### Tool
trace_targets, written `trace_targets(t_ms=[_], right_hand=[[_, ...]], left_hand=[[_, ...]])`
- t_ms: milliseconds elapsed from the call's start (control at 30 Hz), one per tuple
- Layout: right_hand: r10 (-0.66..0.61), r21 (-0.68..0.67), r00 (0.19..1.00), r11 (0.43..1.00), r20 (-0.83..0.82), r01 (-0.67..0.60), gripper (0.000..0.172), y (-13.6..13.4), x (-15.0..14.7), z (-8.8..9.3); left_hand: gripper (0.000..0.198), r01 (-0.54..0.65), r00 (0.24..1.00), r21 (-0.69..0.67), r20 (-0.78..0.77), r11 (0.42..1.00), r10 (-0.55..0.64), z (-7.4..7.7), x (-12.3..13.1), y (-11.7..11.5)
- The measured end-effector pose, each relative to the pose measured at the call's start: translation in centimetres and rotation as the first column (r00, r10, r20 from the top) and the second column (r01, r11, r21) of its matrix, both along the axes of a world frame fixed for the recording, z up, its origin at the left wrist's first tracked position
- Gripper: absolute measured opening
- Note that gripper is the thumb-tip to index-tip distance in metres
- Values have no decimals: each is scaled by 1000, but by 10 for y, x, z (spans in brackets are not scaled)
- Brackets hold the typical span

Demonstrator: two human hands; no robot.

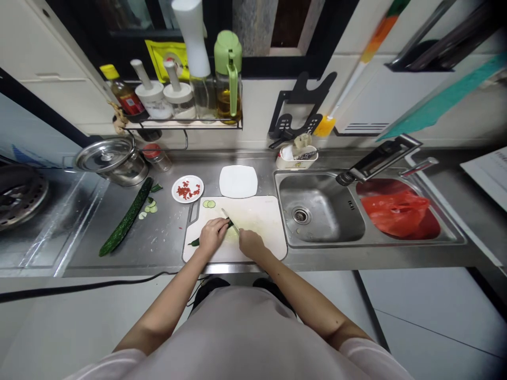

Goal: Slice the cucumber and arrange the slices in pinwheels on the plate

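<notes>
Far to the left of the cutting board (257, 221), a lidded steel pot (113, 158) sits on the steel counter (162, 243), near the back wall. Nearer the board, a whole cucumber (127, 217) lies slantwise on the counter, with a few cut slices (148, 208) beside its upper end. Just behind the board's left corner stands a small round plate of chopped red bits (187, 189), and just behind the board's middle a bare white square plate (238, 181). Two cucumber slices (208, 203) lie on the board's back left corner.

On the board's front left part, the left hand (213, 235) is curled down over a cucumber piece (195, 242), pinning it flat; only the dark green ends of that piece show, one by the wrist and one by the fingertips. Just right of it, the right hand (250, 244) is closed around the handle of a knife (230, 220), whose blade slants back and left to meet the cucumber piece at the left hand's fingertips. The two hands are just beside each other.

Directly right of the board is the sink (320, 211), and further right a second basin holding a red plastic bag (396, 211), with the faucet (376, 158) reaching over between them.
</notes>
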State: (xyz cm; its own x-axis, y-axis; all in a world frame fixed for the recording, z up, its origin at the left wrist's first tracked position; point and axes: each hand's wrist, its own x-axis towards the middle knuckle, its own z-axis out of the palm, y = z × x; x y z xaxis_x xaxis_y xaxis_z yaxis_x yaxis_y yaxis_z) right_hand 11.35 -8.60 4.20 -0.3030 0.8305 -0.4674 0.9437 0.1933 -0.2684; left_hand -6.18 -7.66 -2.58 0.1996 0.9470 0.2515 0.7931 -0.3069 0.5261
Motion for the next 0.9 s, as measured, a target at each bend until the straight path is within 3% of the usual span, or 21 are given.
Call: trace_targets(t_ms=[567, 900], right_hand=[[-21, -5, 1000, 1000, -14, 21, 29, 3, -5, -10], [-47, -12, 997, 999, 65, 48, 29, -28, 9, -8]], left_hand=[[25, -5, 1000, 16, 1, 1000, 5, 0, 0, 0], [24, -20, 1000, 20, 20, 1000, 19, 2, 2, -2]])
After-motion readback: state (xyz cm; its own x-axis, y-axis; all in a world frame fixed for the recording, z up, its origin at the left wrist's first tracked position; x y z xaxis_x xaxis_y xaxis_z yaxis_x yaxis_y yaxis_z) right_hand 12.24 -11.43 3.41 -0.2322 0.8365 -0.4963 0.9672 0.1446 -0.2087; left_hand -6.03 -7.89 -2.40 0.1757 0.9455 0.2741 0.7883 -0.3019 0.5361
